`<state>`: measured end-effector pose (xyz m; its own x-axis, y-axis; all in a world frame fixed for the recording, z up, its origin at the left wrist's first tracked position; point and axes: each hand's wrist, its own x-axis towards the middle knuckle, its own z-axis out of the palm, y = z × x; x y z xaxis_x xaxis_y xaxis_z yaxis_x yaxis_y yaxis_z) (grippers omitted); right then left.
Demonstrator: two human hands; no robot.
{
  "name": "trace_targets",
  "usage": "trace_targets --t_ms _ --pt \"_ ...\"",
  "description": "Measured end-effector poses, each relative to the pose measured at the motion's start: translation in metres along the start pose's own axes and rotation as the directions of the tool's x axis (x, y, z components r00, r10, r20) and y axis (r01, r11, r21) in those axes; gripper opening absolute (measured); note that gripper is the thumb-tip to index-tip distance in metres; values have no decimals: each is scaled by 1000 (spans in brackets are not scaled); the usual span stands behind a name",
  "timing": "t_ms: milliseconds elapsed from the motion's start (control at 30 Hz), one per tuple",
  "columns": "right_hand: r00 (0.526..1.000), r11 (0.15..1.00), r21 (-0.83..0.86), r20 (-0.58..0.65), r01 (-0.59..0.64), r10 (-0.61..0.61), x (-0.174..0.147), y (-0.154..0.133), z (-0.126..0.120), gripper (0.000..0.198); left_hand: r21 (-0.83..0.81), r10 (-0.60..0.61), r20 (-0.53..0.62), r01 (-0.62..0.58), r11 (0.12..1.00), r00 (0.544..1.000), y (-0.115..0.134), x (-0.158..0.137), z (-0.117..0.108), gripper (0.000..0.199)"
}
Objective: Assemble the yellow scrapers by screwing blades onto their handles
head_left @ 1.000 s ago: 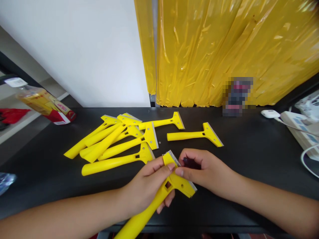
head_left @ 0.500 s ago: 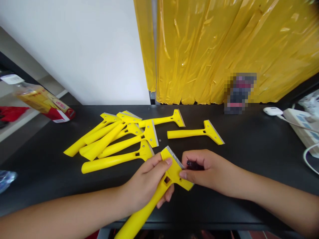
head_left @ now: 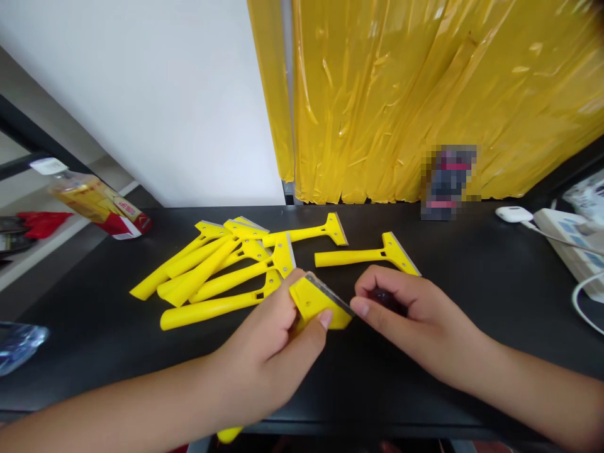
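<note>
My left hand [head_left: 278, 352] is closed round a yellow scraper [head_left: 314, 299], its thumb lying across the head. The metal blade edge of this scraper faces up and right, and a small hole shows in the head. Most of the handle is hidden behind my hand and forearm. Just right of the blade, my right hand [head_left: 410, 308] is curled with thumb and forefinger pinched together. Something dark sits inside its curled fingers, too covered to name. Beyond my hands lies a pile of several yellow scrapers [head_left: 217, 299], and a separate scraper [head_left: 352, 257] rests to their right.
A drink bottle [head_left: 99, 201] leans at the left edge of the black table [head_left: 108, 352]. Another clear bottle [head_left: 21, 346] is partly in view at left. At right are a white charger [head_left: 512, 214] and a power strip [head_left: 573, 236]. A blurred-out object [head_left: 448, 182] stands against the yellow sheeting [head_left: 368, 107].
My left hand has turned the scraper, and its thumb now lies lower on the head. My right hand has drawn off the head, slightly to the right, staying pinched.
</note>
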<state>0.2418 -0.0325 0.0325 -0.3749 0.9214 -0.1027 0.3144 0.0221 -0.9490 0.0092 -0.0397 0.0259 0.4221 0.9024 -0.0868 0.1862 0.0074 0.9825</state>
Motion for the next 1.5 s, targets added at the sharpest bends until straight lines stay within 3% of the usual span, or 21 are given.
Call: trace_targets --t_ms 67,167,267,333,400,467,533,600,633,700,733,767,800,833,867,933,1000,1100,1233,1333,1500 --pt "999 985 170 25 -29 25 -2 -1 -1 39 305 224 2 -214 928 975 6 4 -5 5" --pt "970 827 514 193 -228 148 -2 2 2 48 522 420 237 -480 705 876 10 13 -7 9" --pt "925 661 649 306 -375 225 -2 8 4 53 663 494 516 -691 287 700 13 22 -2 20" --pt "911 629 659 319 -412 263 0 12 5 51 684 499 644 -729 -36 579 16 27 4 23" --pt "905 627 652 312 -426 290 1 16 7 49 653 495 721 -715 -250 485 17 29 9 21" --pt "908 642 642 293 -418 298 3 20 8 46 624 479 761 -695 -356 438 17 28 12 19" --pt "917 663 633 277 -400 288 5 22 9 45 631 448 766 -672 -388 461 17 24 12 20" --pt "930 696 616 253 -368 268 9 23 6 47 708 451 692 -650 -274 563 19 16 9 28" --pt "938 719 603 237 -346 252 10 23 4 47 766 454 612 -627 -140 647 22 13 7 36" --pt "952 775 556 224 -300 208 14 22 -3 43 808 369 371 -492 325 852 28 7 1 57" --pt "956 803 526 232 -280 182 16 21 -6 39 749 234 261 -349 564 937 32 5 -1 69" --pt "955 826 497 250 -266 158 16 20 -9 36 634 24 227 -166 755 974 35 5 -2 67" --pt "953 848 467 273 -250 131 16 19 -12 33 464 -183 284 32 886 941 36 6 -2 57" --pt "949 872 433 300 -227 98 16 17 -14 33 248 -296 373 212 945 879 37 8 1 46" --pt "944 897 396 324 -196 63 14 16 -16 33 60 -331 501 350 935 799 35 11 5 39" --pt "929 935 328 370 -134 4 11 13 -17 34 -131 -314 681 531 837 662 29 15 15 27" --pt "916 956 278 400 -92 -28 8 12 -16 35 -189 -299 728 601 777 616 19 17 27 30" --pt "926 969 237 377 -64 -31 8 13 -16 36 -287 -310 672 622 729 673 8 16 38 36" --pt "973 986 169 227 -7 -32 14 16 -19 34 -307 -369 494 555 773 787 2 13 40 47" --pt "988 986 164 151 6 -31 19 17 -24 30 -364 -360 321 465 807 876 0 12 36 43" --pt "985 993 104 169 -61 43 20 18 -27 24 -368 -360 183 404 838 915 -10 10 28 39"
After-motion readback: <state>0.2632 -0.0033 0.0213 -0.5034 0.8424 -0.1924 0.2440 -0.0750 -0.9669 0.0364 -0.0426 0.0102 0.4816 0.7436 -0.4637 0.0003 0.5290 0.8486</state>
